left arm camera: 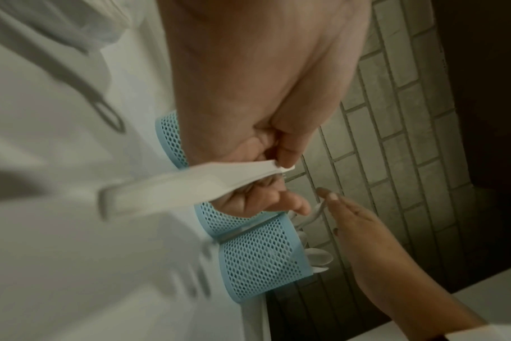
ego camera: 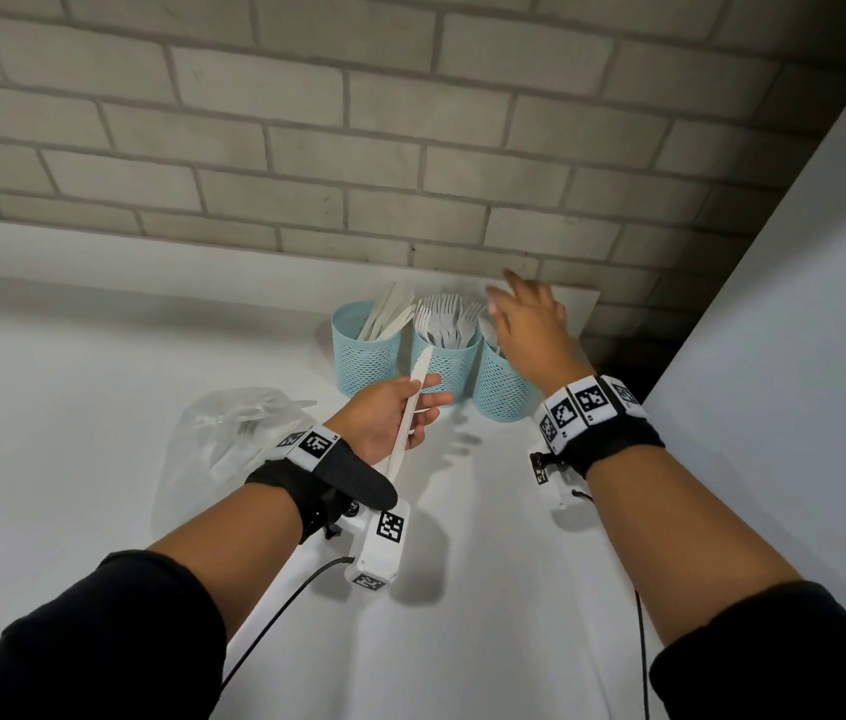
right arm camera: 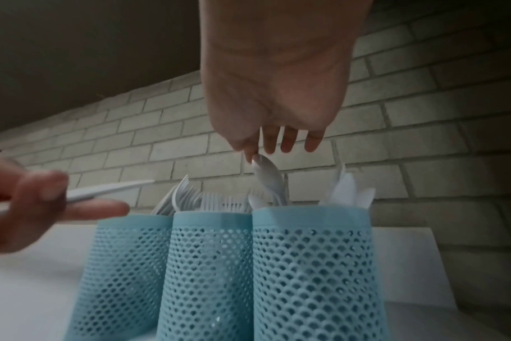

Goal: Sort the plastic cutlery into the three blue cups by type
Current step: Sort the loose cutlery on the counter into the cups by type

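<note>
Three blue mesh cups stand in a row against the brick wall. The left cup (ego camera: pixel 366 350) holds knives, the middle cup (ego camera: pixel 445 363) forks, the right cup (ego camera: pixel 501 389) spoons. My left hand (ego camera: pixel 400 413) grips a white plastic knife (ego camera: pixel 413 402) by its middle, blade pointing at the cups, just in front of the left and middle cups. My right hand (ego camera: pixel 519 314) hovers over the spoon cup (right arm camera: pixel 312 265) with fingers straight and spread. Its thumb tip touches the bowl of a raised spoon (right arm camera: pixel 266 173) that stands in that cup.
A clear plastic bag (ego camera: pixel 233 439) with more white cutlery lies on the white counter (ego camera: pixel 72 407), left of my left wrist. A white panel (ego camera: pixel 800 356) closes off the right side. The brick wall (ego camera: pixel 306 148) runs directly behind the cups.
</note>
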Demonstrator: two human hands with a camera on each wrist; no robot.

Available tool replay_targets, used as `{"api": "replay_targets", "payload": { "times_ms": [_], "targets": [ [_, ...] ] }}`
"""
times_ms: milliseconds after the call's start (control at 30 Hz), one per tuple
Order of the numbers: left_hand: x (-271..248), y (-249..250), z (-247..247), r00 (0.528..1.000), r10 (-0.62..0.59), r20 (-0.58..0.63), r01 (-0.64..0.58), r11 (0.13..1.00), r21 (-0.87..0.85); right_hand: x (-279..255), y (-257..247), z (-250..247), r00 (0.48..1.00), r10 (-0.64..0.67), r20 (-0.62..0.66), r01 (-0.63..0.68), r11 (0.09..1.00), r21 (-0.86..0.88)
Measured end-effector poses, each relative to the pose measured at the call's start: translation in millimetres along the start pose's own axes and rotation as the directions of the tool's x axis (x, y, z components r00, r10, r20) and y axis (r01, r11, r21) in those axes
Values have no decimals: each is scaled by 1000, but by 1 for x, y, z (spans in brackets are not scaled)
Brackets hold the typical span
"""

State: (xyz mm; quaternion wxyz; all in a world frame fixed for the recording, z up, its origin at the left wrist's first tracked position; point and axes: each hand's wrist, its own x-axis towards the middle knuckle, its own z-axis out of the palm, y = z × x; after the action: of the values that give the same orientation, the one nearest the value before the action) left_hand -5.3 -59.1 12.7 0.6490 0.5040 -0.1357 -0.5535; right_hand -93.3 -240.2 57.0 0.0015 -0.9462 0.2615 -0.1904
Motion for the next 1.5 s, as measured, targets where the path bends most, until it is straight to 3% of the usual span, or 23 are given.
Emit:
{"api": "replay_targets", "payload": {
  "times_ms": [67,267,367,400,467,533,600,733,800,900,1000,1133,1300,1500],
  "targets": [
    [-1,-2,0,999,32,13,-32,999,15,0,5,5,997,-5,78,12,996,-88],
    [0,-3,-5,994,110,-27,-110,994,29,0,13,8,995,98,10,-97,992,-78],
    [2,-4,-3,988,147,-53,-147,989,9,0,-14,0,992,50,-120,-30,986,164],
    [2,-4,-1,985,162,-61,-162,987,7,-1,-25,-3,996,13,-89,15,951,308],
    [2,-4,3,977,198,-78,-199,980,7,-4,-47,-5,990,-93,102,27,855,518],
    [1,-1,5,969,229,-94,-230,973,2,-4,-62,1,954,-185,235,24,831,556],
    [-2,3,4,963,250,-103,-249,968,19,1,-70,5,953,-184,239,-10,771,637],
    [-11,15,-8,942,300,-149,-276,947,163,21,-73,-5,991,75,111,-131,698,704],
    [-14,24,-15,912,354,-205,-309,924,224,35,-70,-17,970,245,6,-151,580,800],
    [-21,41,-28,841,467,-274,-331,844,421,50,-71,-31,908,386,-161,-45,472,880],
    [-31,55,-41,764,581,-282,-320,719,616,57,-83,-33,894,374,-248,20,519,855],
    [-45,66,-62,698,664,-269,-206,546,812,54,-101,-6,940,159,-302,55,802,595],
    [-66,63,-83,679,670,-301,-40,443,896,46,-117,28,989,47,-139,-2,951,308],
    [-83,55,-104,730,564,-386,191,374,908,46,-120,54,988,-124,91,131,988,-78]
  ]
}}
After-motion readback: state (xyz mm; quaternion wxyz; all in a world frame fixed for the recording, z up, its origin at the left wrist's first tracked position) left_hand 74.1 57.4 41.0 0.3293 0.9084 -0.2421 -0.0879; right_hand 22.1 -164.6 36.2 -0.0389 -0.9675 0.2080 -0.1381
